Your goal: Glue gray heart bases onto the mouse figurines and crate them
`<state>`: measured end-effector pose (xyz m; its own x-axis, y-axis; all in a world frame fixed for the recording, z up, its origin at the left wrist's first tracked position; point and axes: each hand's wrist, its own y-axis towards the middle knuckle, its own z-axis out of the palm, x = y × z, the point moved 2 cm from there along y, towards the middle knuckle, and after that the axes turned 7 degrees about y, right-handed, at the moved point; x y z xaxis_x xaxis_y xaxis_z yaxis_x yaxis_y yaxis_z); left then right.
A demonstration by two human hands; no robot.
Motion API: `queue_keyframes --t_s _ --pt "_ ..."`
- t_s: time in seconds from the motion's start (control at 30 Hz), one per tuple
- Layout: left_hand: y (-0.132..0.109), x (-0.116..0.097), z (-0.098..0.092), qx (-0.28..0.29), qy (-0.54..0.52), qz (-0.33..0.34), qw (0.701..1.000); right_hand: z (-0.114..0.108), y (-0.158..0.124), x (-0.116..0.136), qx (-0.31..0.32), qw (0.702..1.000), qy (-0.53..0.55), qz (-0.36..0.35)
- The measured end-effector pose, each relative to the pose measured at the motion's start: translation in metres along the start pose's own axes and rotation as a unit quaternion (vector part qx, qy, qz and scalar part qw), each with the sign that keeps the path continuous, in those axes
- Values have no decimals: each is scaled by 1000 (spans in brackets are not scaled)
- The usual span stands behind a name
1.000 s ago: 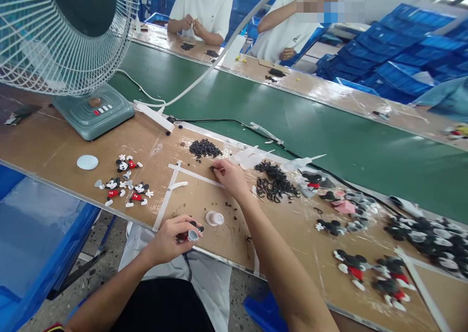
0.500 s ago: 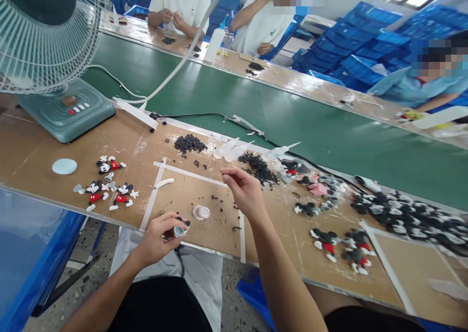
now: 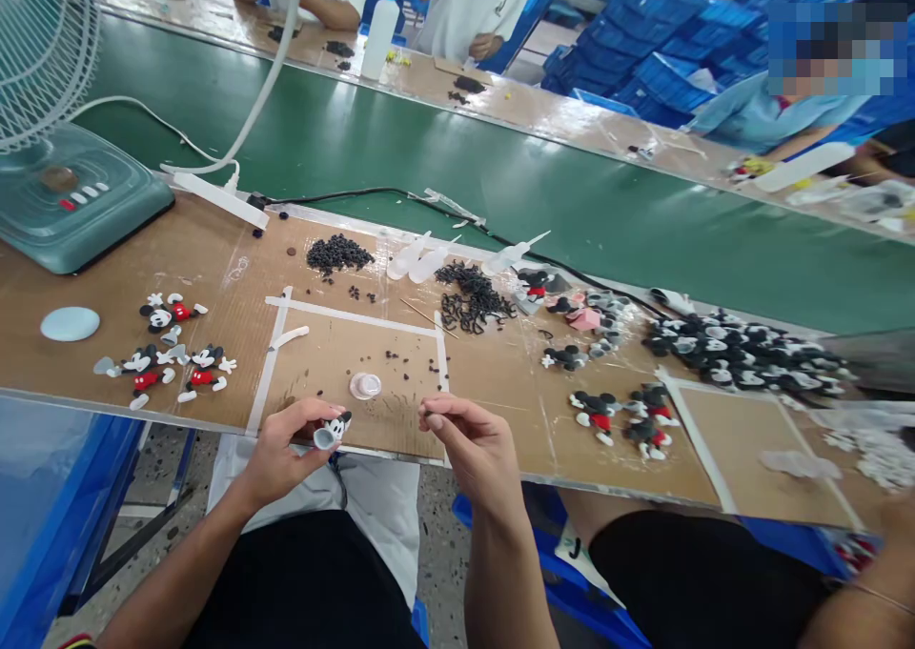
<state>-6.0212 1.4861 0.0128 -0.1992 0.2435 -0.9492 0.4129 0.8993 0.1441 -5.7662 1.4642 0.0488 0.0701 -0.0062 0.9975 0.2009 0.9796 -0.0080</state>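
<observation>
My left hand (image 3: 293, 449) is closed around a small mouse figure (image 3: 335, 428) with black ears and a white face, a grey cup-shaped part on its near side. It is held at the table's front edge. To the right of it, my right hand (image 3: 468, 435) pinches with thumb and fingertips; what sits between them is too small to make out. A small clear round dish (image 3: 365, 386) stands on the cardboard beyond both hands. Past it lie a pile of black curved strips (image 3: 476, 296) and a heap of small black pieces (image 3: 338, 253).
White squeeze bottles (image 3: 411, 258) lie behind the piles. Red-and-black mouse figures (image 3: 147, 368) lie at left, others (image 3: 597, 411) at right near a large heap of black-and-white parts (image 3: 736, 344). A fan (image 3: 78, 192) stands at left. Co-workers sit across the green belt (image 3: 429, 153).
My right hand has come back from beside the black strips towards the figure. The figure in my left hand has turned so its face shows. The view has shifted right.
</observation>
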Motion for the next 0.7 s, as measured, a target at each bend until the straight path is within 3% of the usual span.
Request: queue_keyframes --t_s 0.2,0.43,0.53,0.7 --pt "8 -2 2 7 29 34 999 -8 -11 -13 14 990 -140 -16" --pt "7 1 -3 42 18 21 999 -11 -16 -32 31 912 -388 -128" --pt "7 0 -4 45 19 16 999 -13 -19 -37 32 894 -421 -153" --pt "8 -2 -4 42 28 8 999 -13 -23 -42 15 888 -425 -176"
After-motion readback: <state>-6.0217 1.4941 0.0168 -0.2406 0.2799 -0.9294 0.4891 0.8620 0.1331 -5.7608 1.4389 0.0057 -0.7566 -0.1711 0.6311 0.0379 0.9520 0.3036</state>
